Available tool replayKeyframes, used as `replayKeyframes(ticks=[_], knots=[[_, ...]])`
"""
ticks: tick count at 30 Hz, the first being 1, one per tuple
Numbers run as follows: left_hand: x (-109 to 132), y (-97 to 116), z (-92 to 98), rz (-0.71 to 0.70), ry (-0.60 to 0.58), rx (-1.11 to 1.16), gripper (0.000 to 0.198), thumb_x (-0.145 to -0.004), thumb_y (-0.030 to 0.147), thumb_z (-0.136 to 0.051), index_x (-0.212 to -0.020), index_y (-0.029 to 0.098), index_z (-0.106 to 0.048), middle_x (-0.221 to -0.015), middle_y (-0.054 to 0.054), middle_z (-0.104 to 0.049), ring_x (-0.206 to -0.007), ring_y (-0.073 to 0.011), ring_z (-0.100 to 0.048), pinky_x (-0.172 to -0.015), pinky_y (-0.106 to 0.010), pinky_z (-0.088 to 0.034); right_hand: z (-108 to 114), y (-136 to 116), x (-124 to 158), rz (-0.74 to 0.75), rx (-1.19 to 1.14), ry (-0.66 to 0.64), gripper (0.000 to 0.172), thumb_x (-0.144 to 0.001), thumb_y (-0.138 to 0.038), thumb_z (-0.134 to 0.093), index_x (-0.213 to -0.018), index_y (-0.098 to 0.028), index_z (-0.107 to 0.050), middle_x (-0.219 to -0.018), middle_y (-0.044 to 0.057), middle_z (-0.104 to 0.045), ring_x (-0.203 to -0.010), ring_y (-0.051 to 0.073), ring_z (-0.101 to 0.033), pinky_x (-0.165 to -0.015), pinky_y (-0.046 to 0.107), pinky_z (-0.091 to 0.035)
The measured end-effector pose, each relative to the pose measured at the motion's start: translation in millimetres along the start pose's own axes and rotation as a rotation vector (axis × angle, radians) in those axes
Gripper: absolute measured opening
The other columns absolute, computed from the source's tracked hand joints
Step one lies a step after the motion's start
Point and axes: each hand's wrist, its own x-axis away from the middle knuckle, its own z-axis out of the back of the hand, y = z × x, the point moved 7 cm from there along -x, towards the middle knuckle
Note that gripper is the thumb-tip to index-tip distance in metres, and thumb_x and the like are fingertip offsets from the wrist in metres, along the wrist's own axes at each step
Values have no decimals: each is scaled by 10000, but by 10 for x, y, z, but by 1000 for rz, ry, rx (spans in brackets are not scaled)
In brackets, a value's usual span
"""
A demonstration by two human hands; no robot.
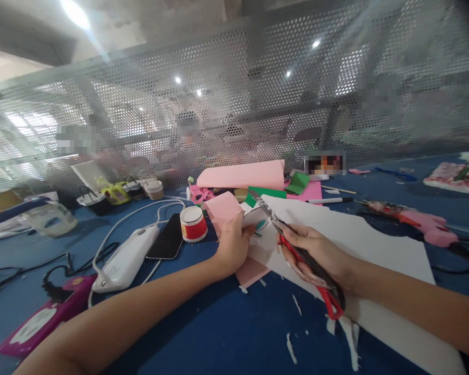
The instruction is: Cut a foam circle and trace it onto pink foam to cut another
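At the left of the blue bench lie a magenta wipes packet, a white power bank with its cable, a black phone and a small red-and-white paper cup. Just right of the cup, the left hand has its grip closed, thumb and fingers pinching a small white paper cut-out, with a soft pink paper sheet behind it. The cut-out looks light, thin and floppy, easily creased or torn, so it is probably best pinched close to the cutting edge, as here. The red-and-black-handled scissors point up and left, tips at the cut-out's edge, and the right hand is wrapped tight around their handles. Under them lies a large white paper sheet, and white scraps dot the bench. Farther right rests a pink glue gun.
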Motion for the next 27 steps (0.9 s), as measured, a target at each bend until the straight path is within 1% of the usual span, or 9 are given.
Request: replayKeyframes(ticks=[3,5,7,9,11,14,22,25,27], knots=[[-27,-86,-51,83,-25,202,190,-745,150,-590,-928,175,-549,-810,-31,-647,-697,-171,-602,-662,-319,-512,13,-30,3,12,-60,-8,273,-802,-433,-608,-738,-182,-519,-441,-52,-537,-220,48,-317,-234,164,-271],[-54,-155,-108,163,-48,471,388,-730,183,-626,-1091,201,-485,-930,-39,-655,-703,-163,-633,-635,-310,-543,66,-64,-11,29,-126,0,264,-836,-417,-576,-732,-179,-531,-440,-57,-512,-226,38,-280,-234,156,-241],[-85,-203,-149,216,-50,702,606,-695,192,-674,-1227,239,-389,-1072,-58,-643,-785,-173,-661,-642,-298,-564,154,-70,-45,12,-210,16,289,-886,-398,-513,-705,-174,-533,-430,-61,-468,-246,28,-244,-247,142,-217],[-115,-240,-161,232,-37,805,727,-636,168,-728,-1263,246,-368,-1174,-78,-618,-900,-187,-661,-699,-283,-567,262,-44,-88,-32,-317,47,327,-926,-381,-448,-694,-167,-536,-461,-54,-458,-276,16,-199,-265,125,-204],[-137,-266,-159,221,-30,825,773,-587,146,-764,-1261,240,-397,-1250,-95,-587,-971,-198,-650,-758,-281,-559,351,-50,-129,-14,-375,57,335,-943,-364,-421,-701,-165,-539,-499,-53,-437,-317,18,-189,-306,116,-254],[-151,-271,-150,186,-40,800,810,-559,139,-783,-1277,251,-425,-1302,-102,-562,-998,-218,-647,-786,-307,-557,398,-59,-161,3,-335,26,327,-935,-378,-438,-698,-175,-537,-525,-50,-398,-356,34,-187,-336,120,-291],[-197,-293,-57,158,29,670,738,-549,122,-786,-1213,222,-479,-1246,-104,-600,-892,-198,-677,-796,-343,-562,399,-159,-138,4,-218,47,284,-910,-359,-466,-715,-178,-565,-545,-51,-412,-356,44,-129,-285,145,-238],[-210,-308,-47,145,45,674,762,-506,116,-808,-1191,197,-483,-1276,-118,-574,-916,-203,-671,-810,-341,-557,413,-203,-128,24,-150,70,262,-885,-358,-489,-705,-182,-560,-555,-46,-445,-348,45,-148,-276,168,-235],[-205,-307,-76,161,18,686,781,-495,102,-806,-1202,190,-485,-1286,-126,-566,-917,-203,-671,-787,-325,-558,439,-252,-119,83,-105,120,191,-850,-336,-539,-731,-187,-553,-601,-36,-507,-339,37,-198,-277,177,-244]])
